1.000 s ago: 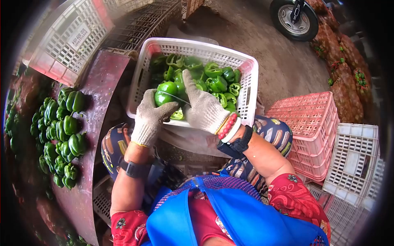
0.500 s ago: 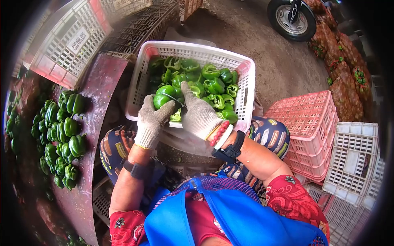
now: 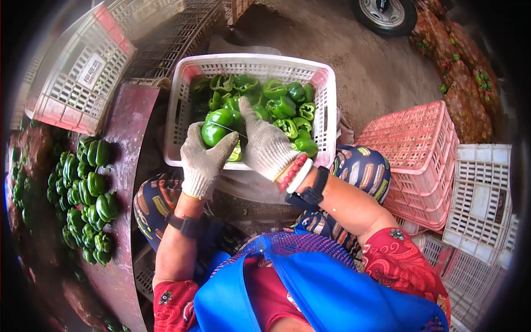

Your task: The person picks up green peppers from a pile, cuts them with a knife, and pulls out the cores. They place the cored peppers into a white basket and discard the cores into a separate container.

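My left hand point(image 3: 203, 156), in a knit glove, is closed around a green bell pepper point(image 3: 218, 128) above the near left part of a white plastic crate point(image 3: 326, 119). My gloved right hand point(image 3: 267, 141) grips a knife, its handle hidden in the palm. The thin knife blade point(image 3: 222, 126) lies across the pepper's side, and my right thumb points forward beside it. Below both hands, the crate holds cut green pepper pieces point(image 3: 285, 108), several showing their pale hollow insides.
Rows of whole green peppers point(image 3: 88, 188) lie on a reddish board point(image 3: 128, 119) at my left. A white crate point(image 3: 83, 72) stands beyond them. Stacked pink crates point(image 3: 409, 149) and white crates point(image 3: 478, 199) are on the right. A wheel point(image 3: 385, 12) and filled net sacks point(image 3: 459, 83) are farther back.
The view has shifted slightly. The pepper is turned in my left hand, showing more of its smooth side, and the blade lies across it at a different angle.
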Available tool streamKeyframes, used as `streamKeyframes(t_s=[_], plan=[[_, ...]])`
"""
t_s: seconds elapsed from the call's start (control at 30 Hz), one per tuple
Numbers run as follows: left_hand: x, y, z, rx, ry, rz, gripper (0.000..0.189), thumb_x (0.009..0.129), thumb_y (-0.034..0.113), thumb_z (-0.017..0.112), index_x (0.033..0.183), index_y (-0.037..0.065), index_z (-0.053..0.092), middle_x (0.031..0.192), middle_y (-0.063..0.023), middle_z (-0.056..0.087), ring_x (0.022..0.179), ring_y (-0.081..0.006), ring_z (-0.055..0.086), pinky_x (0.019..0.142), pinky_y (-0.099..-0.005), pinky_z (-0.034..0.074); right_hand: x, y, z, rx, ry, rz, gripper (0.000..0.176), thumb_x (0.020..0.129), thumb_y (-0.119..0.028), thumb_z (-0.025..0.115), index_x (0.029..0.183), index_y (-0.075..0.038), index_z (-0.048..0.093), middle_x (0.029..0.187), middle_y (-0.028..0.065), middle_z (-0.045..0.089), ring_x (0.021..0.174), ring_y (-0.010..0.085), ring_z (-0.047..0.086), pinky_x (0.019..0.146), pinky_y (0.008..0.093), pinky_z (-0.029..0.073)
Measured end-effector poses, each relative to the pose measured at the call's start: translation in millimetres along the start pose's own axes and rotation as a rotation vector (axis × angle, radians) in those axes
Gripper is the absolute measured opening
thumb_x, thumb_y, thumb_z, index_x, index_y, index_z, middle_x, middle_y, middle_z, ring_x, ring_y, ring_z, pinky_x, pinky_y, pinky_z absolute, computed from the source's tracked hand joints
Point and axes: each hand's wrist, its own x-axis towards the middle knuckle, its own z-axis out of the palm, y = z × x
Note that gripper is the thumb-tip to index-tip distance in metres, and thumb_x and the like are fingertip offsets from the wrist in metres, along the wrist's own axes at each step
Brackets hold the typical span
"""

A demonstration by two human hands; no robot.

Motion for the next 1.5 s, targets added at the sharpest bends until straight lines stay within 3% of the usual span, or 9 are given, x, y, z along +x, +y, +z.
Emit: streamKeyframes(t_s=[0.3,0.37,0.53,0.7,0.83,0.87,1.2,1.37,1.5], plan=[[4,22,-36,-1.073,-0.021,-0.179,0.045,0.108,0.051,0.05,0.125,0.011,0.064,0.095,-0.0014,0.067,0.064,-0.0062,0.053,0.057,-0.0208,0.045,10,37,37,0.026,0.13,0.026,0.078,0.095,-0.021,0.061,0.162,-0.004,0.025,0.1,0.0317,0.071,0.087,0.0467,0.071,0.08,0.0533,0.058],[14,8,-61,-0.953,0.006,-0.169,0.047,0.108,0.052,0.049,0.122,0.009,0.065,0.095,-0.0018,0.067,0.063,-0.007,0.052,0.056,-0.0219,0.045,16,47,42,0.117,0.068,0.218,0.075,0.096,-0.022,0.061,0.162,-0.006,0.029,0.102,0.0308,0.072,0.09,0.0457,0.072,0.081,0.0523,0.057],[5,10,-43,-0.127,-0.139,-0.162,0.045,0.086,0.034,0.084,0.113,0.001,0.07,0.09,-0.0046,0.071,0.078,-0.0091,0.064,0.071,-0.0277,0.053,10,26,10,0.927,-0.042,-0.215,0.064,0.1,-0.044,0.07,0.152,-0.01,0.052,0.125,0.0151,0.072,0.112,0.023,0.07,0.098,0.0354,0.053],[-4,9,-23,-0.455,-0.28,-0.187,0.045,0.09,0.028,0.081,0.122,0.004,0.06,0.093,-0.0035,0.066,0.075,-0.0099,0.062,0.067,-0.0258,0.052,14,16,-8,0.736,-0.121,-0.42,0.08,0.101,-0.053,0.065,0.159,-0.004,0.04,0.143,0.008,0.06,0.134,0.0177,0.051,0.115,0.0331,0.039],[0,4,-29,-0.539,-0.37,-0.204,0.039,0.096,0.021,0.065,0.13,0.003,0.059,0.113,-0.0036,0.064,0.096,-0.0108,0.061,0.082,-0.0251,0.051,12,13,-16,1.099,-0.402,-0.056,0.064,0.098,-0.046,0.072,0.145,-0.005,0.055,0.111,0.0079,0.069,0.073,0.0113,0.068,0.061,0.0254,0.058],[4,4,-28,-0.629,-0.374,-0.17,0.037,0.093,0.023,0.072,0.121,0.006,0.056,0.092,-0.0009,0.061,0.072,-0.0083,0.056,0.063,-0.0239,0.048,8,4,-12,1.196,-0.307,-0.04,0.048,0.098,-0.046,0.07,0.132,-0.011,0.065,0.074,0.0048,0.062,0.04,0.0117,0.053,0.029,0.0248,0.042],[9,0,-44,-1.172,-0.562,-0.141,0.072,0.083,0.033,0.077,0.141,0.0,0.049,0.119,-0.0137,0.066,0.099,-0.0258,0.07,0.076,-0.0361,0.06,3,-11,-20,1.896,-0.234,0.11,0.06,0.099,-0.054,0.066,0.13,-0.002,0.06,0.084,0.0091,0.066,0.048,0.0147,0.053,0.047,0.0309,0.048],[14,-32,-54,-1.446,-0.33,-0.137,0.063,0.094,0.033,0.067,0.143,-0.004,0.051,0.13,-0.0213,0.064,0.117,-0.0365,0.064,0.101,-0.0463,0.052,12,13,-29,2.205,-0.772,-0.317,0.073,0.098,-0.067,0.06,0.141,-0.009,0.054,0.092,0.0168,0.068,0.046,0.0112,0.048,0.047,0.0276,0.045],[25,-28,-49,-1.429,-0.243,-0.052,0.051,0.103,0.031,0.06,0.143,0.001,0.053,0.137,-0.0188,0.063,0.124,-0.0348,0.062,0.11,-0.0491,0.048,37,16,-38,1.224,-0.199,0.13,0.073,0.102,-0.065,0.054,0.143,-0.004,0.051,0.083,0.0174,0.068,0.046,0.0164,0.053,0.048,0.0303,0.047]])
